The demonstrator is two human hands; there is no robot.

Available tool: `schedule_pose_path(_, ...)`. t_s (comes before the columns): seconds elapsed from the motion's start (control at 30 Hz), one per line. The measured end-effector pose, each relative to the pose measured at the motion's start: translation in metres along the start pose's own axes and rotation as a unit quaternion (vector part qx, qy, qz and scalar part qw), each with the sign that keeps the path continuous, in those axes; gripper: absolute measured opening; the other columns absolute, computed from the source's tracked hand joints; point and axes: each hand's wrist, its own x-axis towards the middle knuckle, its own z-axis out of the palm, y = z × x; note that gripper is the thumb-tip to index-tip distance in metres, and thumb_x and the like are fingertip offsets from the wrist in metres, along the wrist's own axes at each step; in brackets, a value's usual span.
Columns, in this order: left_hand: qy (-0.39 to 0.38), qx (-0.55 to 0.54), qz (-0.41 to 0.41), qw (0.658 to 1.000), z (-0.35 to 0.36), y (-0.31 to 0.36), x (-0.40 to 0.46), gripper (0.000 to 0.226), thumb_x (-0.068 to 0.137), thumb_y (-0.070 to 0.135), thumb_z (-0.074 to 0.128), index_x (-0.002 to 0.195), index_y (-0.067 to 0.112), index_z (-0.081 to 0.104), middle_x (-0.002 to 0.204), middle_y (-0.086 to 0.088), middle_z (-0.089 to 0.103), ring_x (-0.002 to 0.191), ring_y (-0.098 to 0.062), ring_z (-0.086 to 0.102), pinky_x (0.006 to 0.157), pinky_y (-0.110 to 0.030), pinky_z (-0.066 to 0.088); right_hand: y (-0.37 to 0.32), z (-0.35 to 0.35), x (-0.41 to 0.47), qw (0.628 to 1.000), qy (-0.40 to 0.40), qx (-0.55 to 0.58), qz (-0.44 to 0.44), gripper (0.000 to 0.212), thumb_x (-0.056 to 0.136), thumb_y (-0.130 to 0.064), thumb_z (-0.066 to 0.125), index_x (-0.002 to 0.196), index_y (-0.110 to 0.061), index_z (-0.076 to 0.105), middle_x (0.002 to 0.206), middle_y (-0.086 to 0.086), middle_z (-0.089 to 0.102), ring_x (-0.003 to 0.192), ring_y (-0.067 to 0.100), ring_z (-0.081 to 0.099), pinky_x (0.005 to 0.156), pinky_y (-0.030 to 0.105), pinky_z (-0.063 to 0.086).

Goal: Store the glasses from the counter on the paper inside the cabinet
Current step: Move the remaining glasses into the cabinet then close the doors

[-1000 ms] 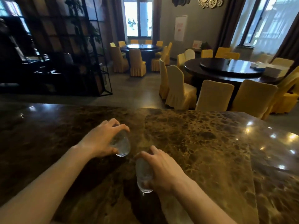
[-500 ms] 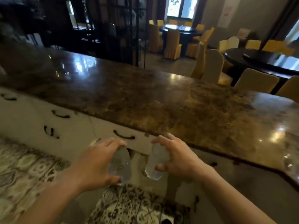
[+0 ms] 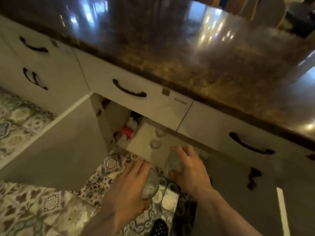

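Lower centre of frame: left hand point(image 3: 129, 186) clasps clear glass point(image 3: 150, 183), over patterned floor tiles point(image 3: 51, 203). Just right, right hand point(image 3: 189, 167) wraps second glass point(image 3: 174, 162) at front edge of cabinet shelf. Paper point(image 3: 144, 138) on shelf carries two more glasses point(image 3: 155, 143) beyond hands. Cabinet door point(image 3: 56, 142) swung wide at left; drawer point(image 3: 136, 96) overhangs opening. Dark marble table point(image 3: 187, 48) fills upper frame.

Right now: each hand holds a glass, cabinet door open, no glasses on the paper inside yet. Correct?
Not quite. The head view shows two glasses already on the paper. The rest holds: left hand and right hand each hold a glass, cabinet door open.
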Motion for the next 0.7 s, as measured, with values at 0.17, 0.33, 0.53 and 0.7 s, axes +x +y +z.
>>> schedule_pose_path(0.17, -0.013, -0.034, -0.034, 0.999, 0.109, -0.012, 0.067, 0.09, 0.053, 0.054, 0.084, 0.127, 0.036, 0.035, 0.122, 0.014, 0.04, 0.111, -0.013, 0.043, 0.081, -0.032, 0.054, 0.074, 0.088, 0.048, 0.998, -0.009, 0.009, 0.054, 0.08, 0.08, -0.032, 0.08, 0.139, -0.047, 0.027, 0.128, 0.001, 0.047, 0.115, 0.027, 0.053, 0.087, 0.038, 0.054)
schedule_pose_path(0.33, 0.001, -0.041, -0.049, 0.998, 0.212, -0.045, 0.119, 0.092, 0.061, 0.041, 0.085, 0.134, 0.035, 0.029, 0.129, 0.014, 0.033, 0.121, -0.012, 0.033, 0.088, -0.031, 0.049, 0.145, 0.183, 0.094, 0.993, -0.051, 0.025, 0.105, 0.053, 0.087, -0.047, 0.066, 0.136, -0.041, 0.047, 0.129, -0.002, 0.058, 0.113, 0.023, 0.06, 0.083, 0.031, 0.048)
schedule_pose_path(0.53, -0.017, -0.015, -0.012, 1.0, 0.322, -0.103, 0.177, 0.085, 0.063, 0.032, 0.085, 0.128, 0.028, 0.03, 0.127, 0.007, 0.037, 0.121, -0.02, 0.036, 0.089, -0.04, 0.052, 0.203, 0.273, 0.157, 0.991, 0.04, 0.054, 0.113, 0.075, 0.077, -0.036, 0.081, 0.138, -0.048, 0.039, 0.138, -0.002, 0.043, 0.123, 0.022, 0.051, 0.095, 0.038, 0.051)
schedule_pose_path(0.7, -0.004, 0.025, 0.082, 0.996, 0.4, -0.146, 0.246, 0.088, 0.067, 0.026, 0.079, 0.141, 0.021, 0.032, 0.134, -0.002, 0.044, 0.119, -0.025, 0.044, 0.094, -0.036, 0.045, 0.248, 0.341, 0.216, 0.988, 0.095, 0.024, 0.121, 0.083, 0.071, -0.036, 0.086, 0.143, -0.037, 0.045, 0.134, 0.005, 0.05, 0.122, 0.027, 0.054, 0.095, 0.039, 0.047)
